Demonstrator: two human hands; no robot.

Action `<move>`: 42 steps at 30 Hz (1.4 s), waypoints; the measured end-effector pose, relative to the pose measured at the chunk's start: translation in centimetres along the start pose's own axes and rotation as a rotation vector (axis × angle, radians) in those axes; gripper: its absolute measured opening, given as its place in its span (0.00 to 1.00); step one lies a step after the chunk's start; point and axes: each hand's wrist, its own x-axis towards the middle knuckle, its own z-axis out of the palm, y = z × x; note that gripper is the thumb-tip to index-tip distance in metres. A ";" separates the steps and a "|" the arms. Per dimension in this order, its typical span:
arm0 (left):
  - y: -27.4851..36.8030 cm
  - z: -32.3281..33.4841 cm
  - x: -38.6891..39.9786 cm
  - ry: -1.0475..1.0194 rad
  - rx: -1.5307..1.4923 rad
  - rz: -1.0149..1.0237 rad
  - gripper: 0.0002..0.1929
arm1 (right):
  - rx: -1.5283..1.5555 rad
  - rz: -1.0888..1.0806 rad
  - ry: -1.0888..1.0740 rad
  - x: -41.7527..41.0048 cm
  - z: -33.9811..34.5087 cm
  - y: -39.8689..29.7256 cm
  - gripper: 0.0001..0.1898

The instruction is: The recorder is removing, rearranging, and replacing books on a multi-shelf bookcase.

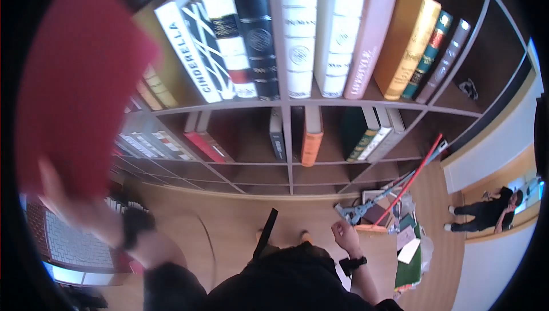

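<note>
A large red hardcover-like book, blurred and very near the camera, is raised at the left. My left hand grips its lower end and wears a dark wristband. Hanging over the floor at the right, my right hand has its fingers curled with nothing visible in them. Before me stands a dark bookcase with pale shelf edges. Its upper row bears thick white volumes, a black volume, a pink book and a gold book. Lower down sits an orange book.
A blue-grey mop and a red-handled broom lean at the bookcase's right end. Books and papers are heaped on the wooden floor. Another person stands by a doorway at the right. A patterned panel is at the left.
</note>
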 end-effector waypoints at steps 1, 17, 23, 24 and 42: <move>-3.8 -5.3 -2.1 -0.032 -0.016 -0.086 0.25 | 0.020 -0.046 0.019 0.6 -1.1 -1.2 0.11; 16.0 10.1 -36.7 -1.239 0.024 -0.274 0.37 | 0.460 -0.171 -0.228 2.3 -8.8 -15.2 0.29; 16.2 13.6 -35.8 -1.530 -0.223 -0.273 0.38 | 0.157 -0.188 0.344 3.4 -10.2 -14.7 0.28; 16.1 13.4 -36.0 -1.529 -0.224 -0.273 0.38 | 0.165 -0.189 0.377 3.7 -10.5 -14.6 0.29; 12.6 4.1 -36.9 -1.529 0.027 -0.778 0.11 | -0.483 0.067 0.407 22.6 -10.2 -11.6 0.36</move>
